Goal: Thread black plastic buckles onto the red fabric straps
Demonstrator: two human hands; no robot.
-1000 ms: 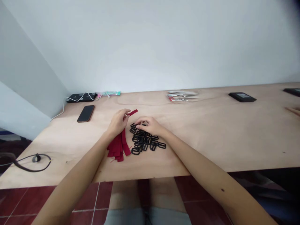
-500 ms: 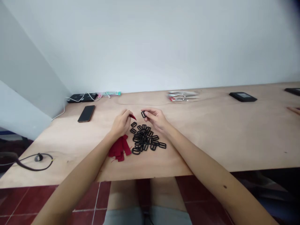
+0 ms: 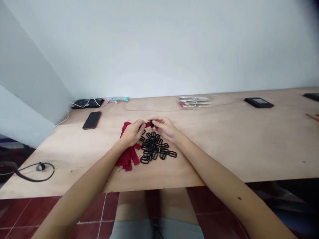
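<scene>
A pale wall (image 3: 174, 46) rises behind the light wooden table (image 3: 219, 149), beyond the fingers of both hands. The left hand (image 3: 134, 133) has its thumb and fingers closed together, pinching a red strip (image 3: 147, 124) whose short end sticks out toward the right fingertips. The right hand (image 3: 165, 128) pinches a small black buckle (image 3: 151, 123) between thumb and fingers, just in front of the left fingertips. The strip's end meets the buckle; whether it passes through the slot, I cannot tell.

More red strips (image 3: 127, 159) lie under and around the left hand, some on the near side of its fingers, some just past them. On the near side of the right fingertips, a heap of black buckles (image 3: 154, 146) spreads over the wood, close beside the strips.

Well to the left of the left fingers lies a dark phone (image 3: 92, 120), with black boxes (image 3: 86, 103) and a white cable (image 3: 68, 114) farther out by the wall. Beyond the right fingers and to their right sit flat packets (image 3: 195, 101); much farther right is a black device (image 3: 259, 102).
</scene>
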